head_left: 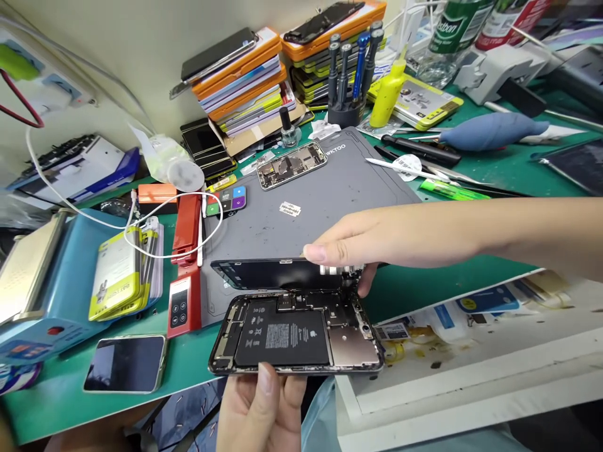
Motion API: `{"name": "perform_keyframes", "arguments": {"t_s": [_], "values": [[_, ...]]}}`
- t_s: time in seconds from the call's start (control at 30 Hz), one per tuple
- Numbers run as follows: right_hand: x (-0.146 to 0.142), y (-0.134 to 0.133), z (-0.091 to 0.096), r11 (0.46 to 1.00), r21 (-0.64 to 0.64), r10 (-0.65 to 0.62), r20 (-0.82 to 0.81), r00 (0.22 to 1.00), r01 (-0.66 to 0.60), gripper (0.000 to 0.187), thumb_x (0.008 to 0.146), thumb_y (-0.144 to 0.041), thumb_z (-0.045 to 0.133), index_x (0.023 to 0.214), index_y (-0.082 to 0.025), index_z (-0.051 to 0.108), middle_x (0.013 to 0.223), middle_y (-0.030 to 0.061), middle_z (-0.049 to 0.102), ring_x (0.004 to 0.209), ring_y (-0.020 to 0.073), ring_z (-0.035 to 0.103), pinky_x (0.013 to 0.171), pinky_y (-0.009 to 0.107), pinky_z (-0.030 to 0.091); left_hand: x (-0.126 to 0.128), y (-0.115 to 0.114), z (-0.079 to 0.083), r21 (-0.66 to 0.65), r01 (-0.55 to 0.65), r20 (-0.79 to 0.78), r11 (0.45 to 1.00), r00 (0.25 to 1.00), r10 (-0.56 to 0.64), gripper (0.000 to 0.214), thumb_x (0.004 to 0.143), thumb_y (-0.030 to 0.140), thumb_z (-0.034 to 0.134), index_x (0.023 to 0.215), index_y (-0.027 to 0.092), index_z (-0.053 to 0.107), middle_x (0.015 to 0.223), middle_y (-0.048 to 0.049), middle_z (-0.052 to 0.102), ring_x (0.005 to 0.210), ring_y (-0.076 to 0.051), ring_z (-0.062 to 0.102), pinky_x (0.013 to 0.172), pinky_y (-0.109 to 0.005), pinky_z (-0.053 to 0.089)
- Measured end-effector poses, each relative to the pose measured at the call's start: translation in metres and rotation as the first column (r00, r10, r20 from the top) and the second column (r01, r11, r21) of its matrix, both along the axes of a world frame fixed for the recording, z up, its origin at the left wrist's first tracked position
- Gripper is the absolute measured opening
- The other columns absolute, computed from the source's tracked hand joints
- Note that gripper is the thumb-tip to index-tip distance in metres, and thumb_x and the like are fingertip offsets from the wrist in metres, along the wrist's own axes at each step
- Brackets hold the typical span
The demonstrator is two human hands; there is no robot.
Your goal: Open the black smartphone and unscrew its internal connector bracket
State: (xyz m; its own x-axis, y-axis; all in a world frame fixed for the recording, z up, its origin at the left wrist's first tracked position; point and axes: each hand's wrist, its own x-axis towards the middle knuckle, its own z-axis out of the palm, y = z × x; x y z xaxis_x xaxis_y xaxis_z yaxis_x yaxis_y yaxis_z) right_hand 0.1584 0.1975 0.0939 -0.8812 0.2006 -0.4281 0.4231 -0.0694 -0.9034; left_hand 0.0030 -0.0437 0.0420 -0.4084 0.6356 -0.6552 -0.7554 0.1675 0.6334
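One head cam, worn, looks fwd and down at the bench (494, 169), close above both hands; no 2nd view.

The left hand (257, 411) was cut off at the wrist by the bottom edge, its fingers concealed beneath the opened black phone body (294, 336). The right hand (362, 242) covered the right end of the lifted black glass screen panel (276, 274), masking the cable joint there. The large green glass bottle (455, 31) was cropped by the top edge. Print on the phone's black battery (282, 339) was too small to read.
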Motion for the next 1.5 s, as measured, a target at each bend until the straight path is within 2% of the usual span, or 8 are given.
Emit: {"name": "perform_keyframes", "arguments": {"t_s": [0.3,0.53,0.73,0.93,1.03,1.3,1.4,1.5], "values": [[-0.018,0.026,0.004,0.947,0.304,0.102,0.026,0.994,-0.105,0.064,0.102,-0.074,0.049,0.128,-0.022,0.076,0.129,0.0072,0.071,0.105,0.0269,0.069,0.076,0.031,0.061,0.021,0.063,0.010,-0.060,-0.178,-0.060,0.982,0.983,0.174,0.074,0.092,0.009,0.070,0.155,0.039,0.044,0.137,-0.0039,0.071,0.117,-0.018,0.074,0.096,-0.024,0.064],[-0.023,0.039,0.004,0.937,0.331,0.103,0.044,0.994,-0.112,0.056,0.104,-0.067,0.048,0.123,-0.023,0.076,0.119,0.0062,0.073,0.100,0.0272,0.067,0.076,0.034,0.058,0.022,0.088,0.017,-0.134,-0.178,-0.067,0.975,0.983,0.171,0.055,0.094,0.008,0.067,0.145,0.025,0.051,0.134,-0.0090,0.072,0.111,-0.018,0.076,0.084,-0.020,0.066],[-0.023,0.038,0.007,0.893,0.433,0.116,0.046,0.992,-0.125,0.052,0.104,-0.066,0.050,0.117,-0.025,0.080,0.117,0.0060,0.075,0.107,0.0316,0.067,0.095,0.038,0.051,0.019,0.090,0.026,-0.236,-0.069,-0.032,0.969,0.997,0.063,0.047,0.099,0.019,0.064,0.143,0.023,0.049,0.123,-0.0108,0.076,0.099,-0.023,0.079,0.063,-0.028,0.068],[-0.023,0.035,0.008,0.862,0.477,0.164,0.063,0.984,-0.174,0.049,0.108,-0.068,0.041,0.128,-0.039,0.075,0.137,-0.0033,0.069,0.126,0.0298,0.062,0.108,0.041,0.045,0.019,0.084,0.021,-0.154,-0.073,0.009,0.985,0.997,0.075,0.047,0.097,0.011,0.066,0.141,0.019,0.050,0.124,-0.0128,0.076,0.103,-0.021,0.079,0.076,-0.023,0.068],[-0.025,0.034,0.011,0.848,0.489,0.187,0.087,0.979,-0.205,0.049,0.108,-0.067,0.041,0.128,-0.037,0.075,0.133,-0.0016,0.071,0.123,0.0304,0.063,0.105,0.040,0.046,0.018,0.079,0.014,-0.109,-0.069,0.029,0.992,0.997,0.072,0.048,0.097,0.011,0.065,0.142,0.019,0.049,0.129,-0.0130,0.074,0.109,-0.020,0.077,0.084,-0.023,0.067],[-0.027,0.033,0.011,0.831,0.521,0.177,0.085,0.980,-0.195,0.052,0.105,-0.068,0.044,0.114,-0.031,0.080,0.117,0.0032,0.076,0.109,0.0332,0.067,0.095,0.037,0.049,0.012,0.074,0.021,-0.218,0.128,0.039,0.968,0.992,-0.123,0.058,0.095,0.028,0.071,0.145,0.024,0.041,0.131,-0.0109,0.074,0.100,-0.029,0.079,0.059,-0.025,0.067],[-0.026,0.033,0.008,0.817,0.548,0.163,0.082,0.983,-0.181,0.053,0.105,-0.067,0.043,0.112,-0.029,0.080,0.113,0.0045,0.076,0.107,0.0330,0.067,0.094,0.038,0.049,0.010,0.070,0.029,-0.251,0.075,0.129,0.965,0.991,-0.044,0.061,0.094,0.024,0.072,0.145,0.020,0.039,0.133,-0.0143,0.072,0.099,-0.029,0.079,0.060,-0.029,0.068],[-0.026,0.033,0.007,0.811,0.560,0.148,0.081,0.986,-0.168,0.054,0.104,-0.067,0.044,0.107,-0.027,0.079,0.108,0.0057,0.076,0.102,0.0327,0.067,0.091,0.038,0.048,0.007,0.065,0.032,-0.255,-0.039,0.246,0.966,0.964,0.104,0.066,0.093,0.010,0.067,0.150,0.010,0.033,0.131,-0.0243,0.071,0.109,-0.035,0.076,0.078,-0.037,0.069]]}}
